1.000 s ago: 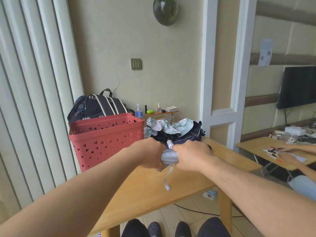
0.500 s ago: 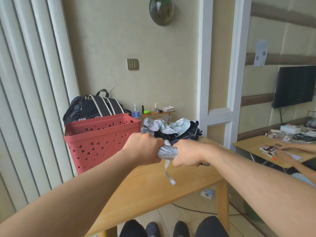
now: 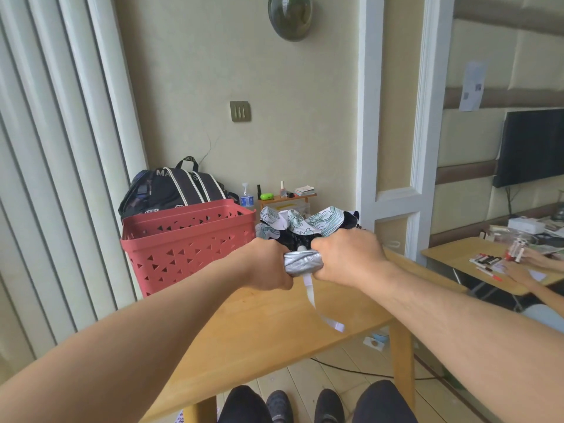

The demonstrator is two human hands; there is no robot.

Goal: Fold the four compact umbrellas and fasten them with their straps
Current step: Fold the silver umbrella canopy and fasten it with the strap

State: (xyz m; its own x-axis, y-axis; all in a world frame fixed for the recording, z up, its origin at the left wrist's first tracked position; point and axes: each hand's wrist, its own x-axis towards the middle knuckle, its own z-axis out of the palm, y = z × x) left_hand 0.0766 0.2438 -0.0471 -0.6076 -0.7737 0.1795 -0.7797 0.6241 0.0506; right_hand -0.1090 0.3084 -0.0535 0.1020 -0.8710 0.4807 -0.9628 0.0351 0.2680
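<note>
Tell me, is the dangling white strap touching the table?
Cannot tell. In the head view the strap hangs from the silver umbrella over the table, its tip possibly beyond the edge.

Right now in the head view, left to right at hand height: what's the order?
red basket → left hand → silver umbrella → right hand → second wooden table with markers

A red perforated basket (image 3: 189,242) stands at the wooden desk's (image 3: 274,325) far left corner. Behind it: a black backpack (image 3: 174,187). A wall-mounted television (image 3: 532,146) hangs far right.
</note>
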